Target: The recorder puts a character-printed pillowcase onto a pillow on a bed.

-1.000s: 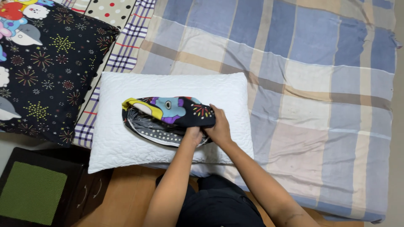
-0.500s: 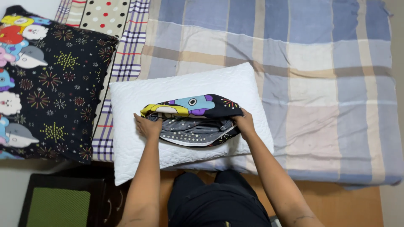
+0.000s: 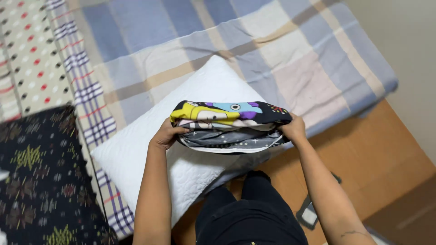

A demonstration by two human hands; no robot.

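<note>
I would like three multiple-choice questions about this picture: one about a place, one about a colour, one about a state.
1. Where is the folded pillowcase?
A. above the white pillow
B. on the wooden floor
C. on the dark patterned cushion

2. What colour is the pillow?
A. red
B. white
C. green

3. How is the pillowcase held?
A. by the left hand alone
B. by no hand
C. by the left hand and the right hand, one at each end

Answers: 1 A, the pillow shows beneath it; 2 B, its quilted cover is plain white; 3 C, both hands grip its ends.
</note>
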